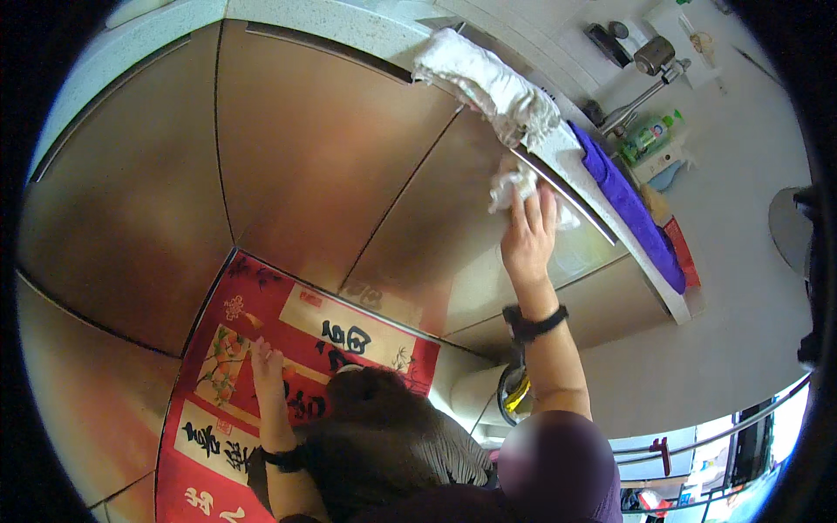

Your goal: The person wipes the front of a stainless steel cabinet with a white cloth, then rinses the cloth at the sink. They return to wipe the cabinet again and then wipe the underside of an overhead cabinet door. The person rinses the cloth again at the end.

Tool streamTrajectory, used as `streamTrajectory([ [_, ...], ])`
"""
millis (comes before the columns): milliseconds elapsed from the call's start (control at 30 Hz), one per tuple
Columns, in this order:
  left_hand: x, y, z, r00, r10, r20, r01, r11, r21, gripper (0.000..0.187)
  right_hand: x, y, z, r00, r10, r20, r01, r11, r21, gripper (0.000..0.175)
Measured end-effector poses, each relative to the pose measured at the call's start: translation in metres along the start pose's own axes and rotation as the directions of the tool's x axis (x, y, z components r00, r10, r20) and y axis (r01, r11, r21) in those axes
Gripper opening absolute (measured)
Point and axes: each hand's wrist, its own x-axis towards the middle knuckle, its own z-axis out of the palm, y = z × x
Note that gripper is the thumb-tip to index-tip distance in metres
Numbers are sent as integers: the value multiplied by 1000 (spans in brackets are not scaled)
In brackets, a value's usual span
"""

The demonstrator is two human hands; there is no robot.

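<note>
My right hand (528,229), with a dark band on the wrist, reaches up to a glossy brown cabinet door (451,216). Its fingers press a crumpled white cloth (515,183) against the door, just below the long metal handle strip (565,196). Pale, wet-looking streaks show on the door beside the hand. Lower down, my left hand (267,361) hangs over a red floor mat (301,386) printed with dark characters and fruit. Its fingers are loosely bent, and nothing shows in them.
A bunched white towel (487,82) and a purple cloth (628,202) drape along the speckled countertop edge (333,36). Behind them are a metal faucet (644,98) and a green pump bottle (647,138). A pale bin (477,395) stands near the cabinet foot.
</note>
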Motion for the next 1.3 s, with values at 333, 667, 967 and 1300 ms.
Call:
streamTrajectory([
  [333,15,-30,-19,996,-86,-38,75,971,-226,53,63,-53,37,973,-97,208,71,989,129,46],
  [667,10,-31,-5,999,-47,-23,34,925,-378,49,6,-29,29,985,105,133,-100,994,-43,42],
  [967,7,-32,-25,1000,-19,-25,10,945,-328,41,-10,-26,37,969,173,174,-156,982,-108,42],
  [1300,0,-18,-29,990,-73,-122,0,860,-510,33,-41,-39,34,973,-88,211,45,979,199,29],
])
